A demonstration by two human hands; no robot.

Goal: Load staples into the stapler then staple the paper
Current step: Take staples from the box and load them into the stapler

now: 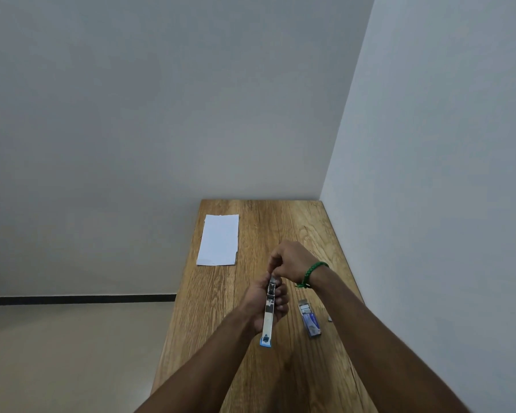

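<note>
Metal stapler (268, 318), stiff, probably light, best held mid-body: gripped there by left hand (252, 305); right hand (292, 260) pinching its far tip; paper (219, 239) lying beyond stapler on counter (295, 383).

You are holding the stapler (269, 311) over the middle of the desk (295, 222), lengthwise between the near and far edges. Your left hand (259, 305) is gripping it from the left and beneath. Your right hand (289, 260) is sitting just behind, its fingers (273, 269) pinching the stapler's far end. The paper (219, 240) is lying by the far left corner. The staple box (309, 318) is lying just right of the stapler, and a small piece (330, 318) is lying between it and the right edge.
</note>
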